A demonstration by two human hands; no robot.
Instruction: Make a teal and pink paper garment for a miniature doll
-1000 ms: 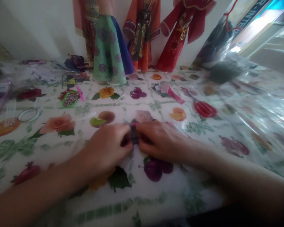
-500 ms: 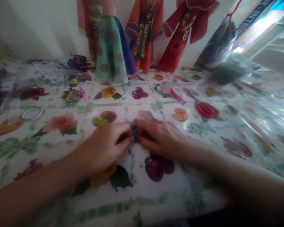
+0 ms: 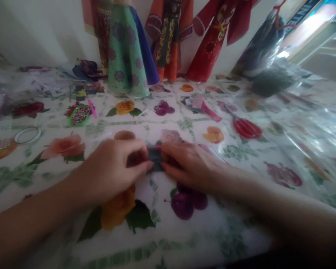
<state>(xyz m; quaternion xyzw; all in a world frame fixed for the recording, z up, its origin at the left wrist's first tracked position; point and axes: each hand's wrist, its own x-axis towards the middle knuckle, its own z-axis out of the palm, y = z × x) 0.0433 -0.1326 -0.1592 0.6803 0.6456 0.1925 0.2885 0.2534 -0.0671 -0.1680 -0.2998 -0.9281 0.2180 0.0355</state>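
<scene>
Between my two hands is a small dark grey strip (image 3: 155, 158), cloth-like, with a bit of pink at its top edge. My left hand (image 3: 119, 166) pinches its left end between thumb and fingers. The fingers of my right hand (image 3: 189, 162) close on the right end. Both hands are low over the flowered tablecloth (image 3: 162, 194), with the strip stretched level between them. Blur and the fingers hide the strip's ends, so its exact kind is unclear.
Dressed doll-like figures stand along the wall, among them a green floral skirt (image 3: 124, 56) and a red robe (image 3: 210, 48). A green tray of beads (image 3: 79, 114), a pink stick (image 3: 92, 108), a white ring (image 3: 27, 135), red-handled scissors (image 3: 246, 127) and clear plastic (image 3: 310, 123) lie around.
My left hand has moved left, away from my right hand, so more of the grey strip shows between them. The view has shifted slightly; my right hand stays nearly in place.
</scene>
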